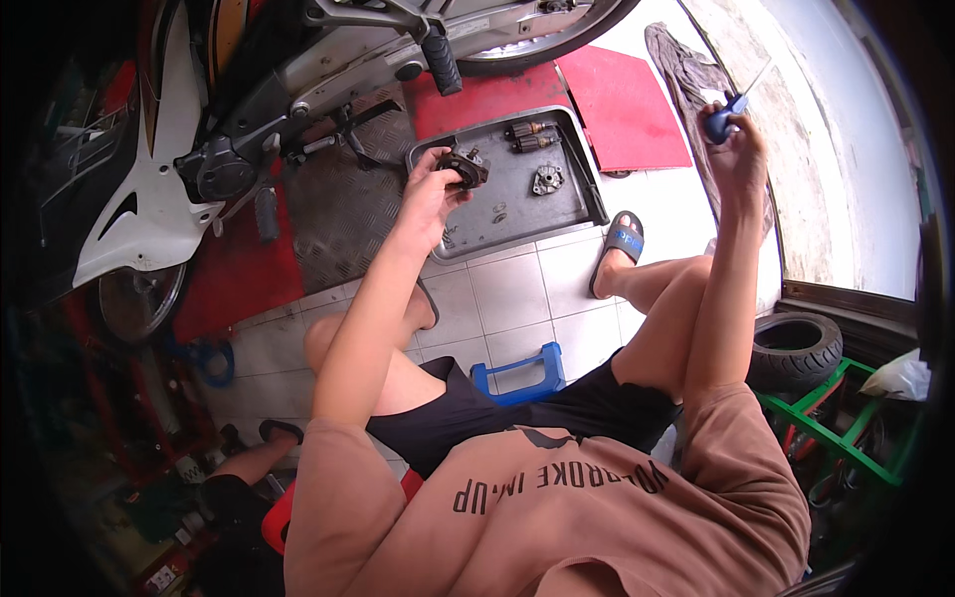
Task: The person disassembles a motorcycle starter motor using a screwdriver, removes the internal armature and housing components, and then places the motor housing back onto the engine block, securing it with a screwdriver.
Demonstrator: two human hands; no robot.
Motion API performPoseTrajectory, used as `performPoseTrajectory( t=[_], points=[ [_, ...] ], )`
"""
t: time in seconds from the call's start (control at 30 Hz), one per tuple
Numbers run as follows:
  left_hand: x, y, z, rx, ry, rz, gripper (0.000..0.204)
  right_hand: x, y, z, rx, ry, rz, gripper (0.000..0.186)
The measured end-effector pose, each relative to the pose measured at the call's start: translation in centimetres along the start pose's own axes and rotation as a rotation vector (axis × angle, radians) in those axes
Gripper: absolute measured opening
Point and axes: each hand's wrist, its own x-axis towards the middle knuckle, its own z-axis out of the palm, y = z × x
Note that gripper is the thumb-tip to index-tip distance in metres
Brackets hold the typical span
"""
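My left hand (430, 199) is closed around a dark, greasy metal motorcycle part (466, 171), raised over the left side of a grey metal tray (476, 244). Its exact kind does not show. Out to the right, my right hand (738, 149) grips a screwdriver by its blue handle (722, 121), with the shaft angled up and away. In the tray lie a small round metal housing (547, 180), two dark cylindrical parts (532, 137) near the back, and some small rings (499, 213).
A motorcycle (328, 80) stands beyond the tray on a red platform (624, 109). A dark rag (686, 70) lies at the far right. To my right are a tyre (794, 348) and a green metal rack (846, 423). Another person's leg (249, 466) shows at lower left.
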Motion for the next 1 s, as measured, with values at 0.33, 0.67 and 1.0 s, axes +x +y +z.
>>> performPoseTrajectory(
  t=[0.33, 0.67, 1.0],
  points=[
    [1.5, -1.0, 2.8, -0.287, -0.131, -0.090, 0.020, -4.8, 15.5, 7.7, -0.288, -0.059, 0.432, 0.014],
    [0.9, -1.9, 4.8, -0.346, -0.056, -0.030, 0.027, -7.8, 18.8, 9.4, -0.678, -0.136, 0.225, 0.054],
    [0.7, -2.2, 4.8, -0.342, -0.221, -0.013, 0.037, -7.3, 17.5, 9.4, -0.906, -0.087, 0.095, 0.046]
  ],
)
